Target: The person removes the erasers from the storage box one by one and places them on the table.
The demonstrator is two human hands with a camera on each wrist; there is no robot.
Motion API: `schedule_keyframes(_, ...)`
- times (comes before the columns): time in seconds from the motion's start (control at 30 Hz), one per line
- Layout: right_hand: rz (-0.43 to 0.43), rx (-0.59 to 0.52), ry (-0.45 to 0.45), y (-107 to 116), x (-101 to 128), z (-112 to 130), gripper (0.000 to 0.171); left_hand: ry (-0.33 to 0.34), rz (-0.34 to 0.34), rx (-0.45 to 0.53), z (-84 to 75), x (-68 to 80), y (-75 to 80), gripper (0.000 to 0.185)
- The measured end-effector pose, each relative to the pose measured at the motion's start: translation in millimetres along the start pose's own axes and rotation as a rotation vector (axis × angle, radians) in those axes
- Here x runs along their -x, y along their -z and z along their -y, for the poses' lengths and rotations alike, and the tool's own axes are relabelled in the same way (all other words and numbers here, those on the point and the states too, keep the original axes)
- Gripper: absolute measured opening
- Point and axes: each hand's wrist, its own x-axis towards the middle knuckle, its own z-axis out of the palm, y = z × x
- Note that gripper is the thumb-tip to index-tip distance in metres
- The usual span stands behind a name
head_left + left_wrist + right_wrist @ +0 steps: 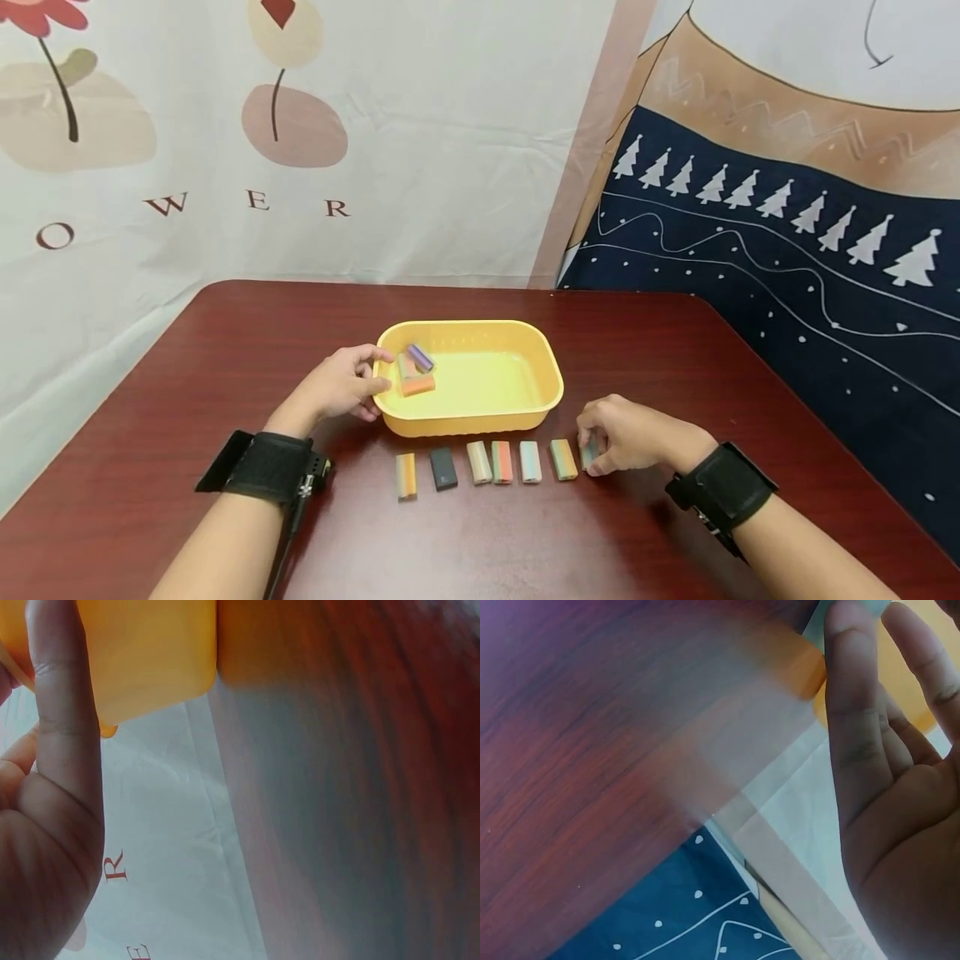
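Observation:
A yellow plastic basin (465, 425) stands on the table. My left hand (341, 383) grips its left rim, and the left wrist view shows fingers against the basin's wall (157, 660). Inside, at the left end, lie a purple bar (421, 358), an orange bar (417, 384) and a pale green and pink bar (407, 367). My right hand (626, 432) pinches a pale blue-grey bar (588, 452) at the right end of a row in front of the basin; the fingers partly cover it. Its nearest neighbour is a green and orange bar (563, 460).
Farther left in the row lie a light blue and white bar (530, 462), a red-orange and green bar (502, 462), a cream bar (479, 462), a dark grey bar (443, 469) and a yellow-orange bar (407, 477). Printed cloths hang behind the red-brown table (285, 333).

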Motion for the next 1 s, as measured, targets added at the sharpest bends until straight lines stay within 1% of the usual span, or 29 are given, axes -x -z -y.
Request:
schedule_keyframes(0.17,0.026,0.028,-0.015,10.1,-4.4,10.4,0.021,-0.009,-0.006,-0.015,-1.5,2.4,4.9,0.041)
schedule_keyframes(0.27,0.012,0.073,0.017,23.3,-6.6,19.5,0.017,-0.016,-0.008,-0.018,-2.1,3.5,7.0,0.041)
schedule_keyframes(0.33,-0.024,0.099,0.060,32.7,-10.8,26.6,0.012,-0.018,-0.009,-0.021,-2.3,4.5,8.5,0.041)
schedule_keyframes(0.47,-0.143,0.162,0.157,47.2,-29.2,41.8,0.007,-0.016,-0.022,-0.028,-2.0,6.8,11.2,0.041)
schedule_keyframes(0.53,-0.191,0.193,0.187,51.4,-41.4,48.5,0.007,-0.008,-0.029,-0.029,-1.4,7.8,11.6,0.041)
schedule_keyframes(0.6,-0.211,0.220,0.201,54.0,-53.6,54.2,0.006,0.000,-0.033,-0.028,-0.7,8.4,11.1,0.041)
schedule_keyframes(0.7,-0.194,0.226,0.213,55.8,-71.4,60.3,0.007,0.012,-0.036,-0.025,0.5,8.4,8.9,0.041)
schedule_keyframes(0.83,-0.152,0.248,0.235,55.7,-96.8,64.6,0.013,0.014,-0.044,-0.019,0.7,6.8,4.6,0.040)
schedule_keyframes(1.0,-0.094,0.358,0.213,54.7,-126.0,70.1,0.023,0.018,-0.039,-0.006,-0.5,4.3,-2.5,0.039)
